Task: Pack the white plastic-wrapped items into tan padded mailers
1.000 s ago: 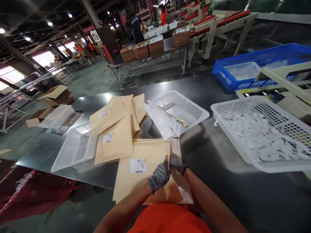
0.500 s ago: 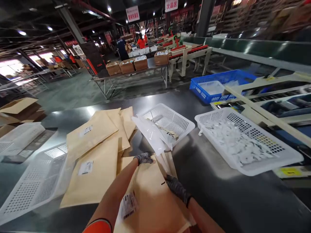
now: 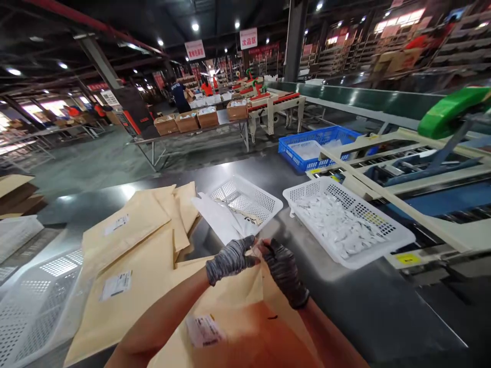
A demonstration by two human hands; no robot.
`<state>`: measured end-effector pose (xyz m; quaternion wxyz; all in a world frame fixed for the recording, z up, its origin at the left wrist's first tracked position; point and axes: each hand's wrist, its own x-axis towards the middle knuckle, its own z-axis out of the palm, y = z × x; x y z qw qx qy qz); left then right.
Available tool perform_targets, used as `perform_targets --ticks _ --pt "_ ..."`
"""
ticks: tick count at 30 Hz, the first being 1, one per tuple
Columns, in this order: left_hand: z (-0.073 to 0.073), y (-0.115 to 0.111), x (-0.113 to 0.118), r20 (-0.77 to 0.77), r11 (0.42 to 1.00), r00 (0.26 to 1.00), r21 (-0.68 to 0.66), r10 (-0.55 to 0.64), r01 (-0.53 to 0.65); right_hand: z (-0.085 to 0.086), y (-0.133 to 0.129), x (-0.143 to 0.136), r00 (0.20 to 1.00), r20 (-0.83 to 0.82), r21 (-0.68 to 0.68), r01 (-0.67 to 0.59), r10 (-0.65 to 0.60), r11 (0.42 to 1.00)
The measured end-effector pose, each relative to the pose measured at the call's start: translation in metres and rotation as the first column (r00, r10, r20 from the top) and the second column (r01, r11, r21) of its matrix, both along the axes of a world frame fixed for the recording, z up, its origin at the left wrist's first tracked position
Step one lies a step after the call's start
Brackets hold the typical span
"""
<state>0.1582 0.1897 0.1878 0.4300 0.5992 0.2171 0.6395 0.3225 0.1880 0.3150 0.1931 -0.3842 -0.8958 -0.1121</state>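
i've got both gloved hands together at the far edge of the padded kraft mailer (image 3: 230, 312) (label facing up, on the steel table (image 3: 345, 301)): left hand (image 3: 230, 258) and right hand (image 3: 284, 271) pinching its mouth. i'd keep the grip even, edges aligned, clear of the white basket (image 3: 268, 204).

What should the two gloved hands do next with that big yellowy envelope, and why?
Probably pull the mouth wider. The left hand and right hand both pinch the far edge of the large tan padded paper envelope, which lies on the shiny metal table. That edge looks slightly parted, and nothing shows going inside yet.
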Motion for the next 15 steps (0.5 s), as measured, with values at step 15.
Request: perform_targets --ticks 15 --pt "0.006 -0.054 -0.036 0.214 0.956 0.933 -0.118 0.29 -0.27 0.027 -0.015 -0.078 0.982 -0.116 -0.33 -0.177 0.146 0.927"
